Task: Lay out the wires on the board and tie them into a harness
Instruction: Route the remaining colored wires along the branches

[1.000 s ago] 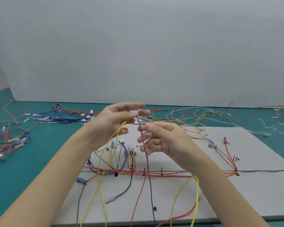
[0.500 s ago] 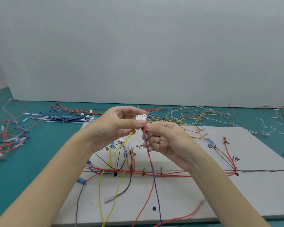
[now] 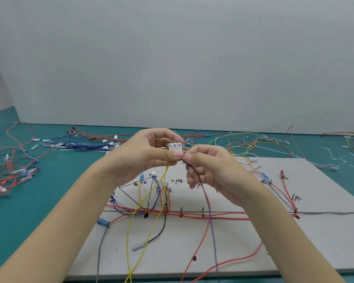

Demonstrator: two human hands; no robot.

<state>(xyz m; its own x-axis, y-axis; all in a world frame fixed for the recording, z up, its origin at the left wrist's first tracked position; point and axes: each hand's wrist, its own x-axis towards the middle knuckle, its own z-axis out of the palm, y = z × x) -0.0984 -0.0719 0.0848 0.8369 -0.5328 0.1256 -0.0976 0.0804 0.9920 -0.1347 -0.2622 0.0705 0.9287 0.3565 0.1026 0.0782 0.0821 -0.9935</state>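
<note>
I see the left hand [image 3: 143, 154] pinching the white connector [image 3: 175, 146] above the board [image 3: 294, 237] while the right hand [image 3: 211, 166] pinches its red wire [image 3: 200, 237].

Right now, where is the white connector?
In the head view, the white connector is held up near the middle, above the board, pinched by the left hand, with the right hand just beside it on its wires.
</note>
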